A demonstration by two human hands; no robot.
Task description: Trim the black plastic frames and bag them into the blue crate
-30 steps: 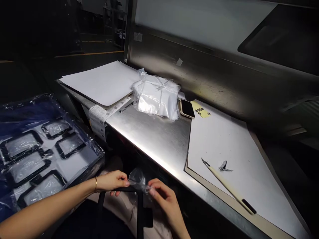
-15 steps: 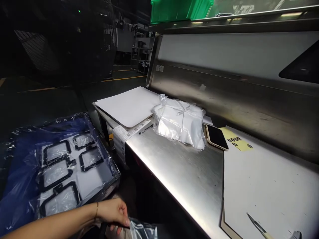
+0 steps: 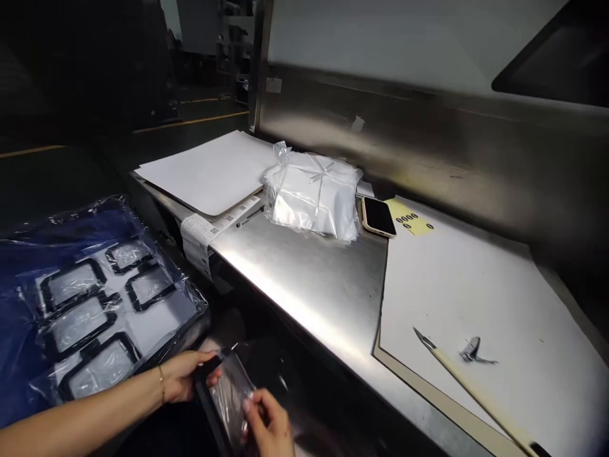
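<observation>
My left hand [image 3: 184,376], with a thin bracelet at its wrist, is closed on the upper end of a black frame [image 3: 210,409]. Clear plastic bag [image 3: 232,388] material lies against the frame's right side. My right hand [image 3: 272,424] pinches the edge of that bag between thumb and fingers, low in the view. How far the frame sits inside the bag I cannot tell. Left of my hands stands a blue plastic-lined box [image 3: 28,355], where several similar black frames [image 3: 98,374] in clear bags lie on a white sheet.
A steel bench [image 3: 304,279] carries white sheets [image 3: 204,171], a pen [image 3: 250,216], a stack of clear bags [image 3: 311,197] and a phone [image 3: 378,216]. On the white board [image 3: 476,285] are a yellow label sheet [image 3: 415,219], a pointed craft knife [image 3: 469,387] and a crumpled grey scrap [image 3: 470,349].
My view has shifted right and down. The black frame and my right hand now show beside my left hand. The clear bag is now held between both hands.
</observation>
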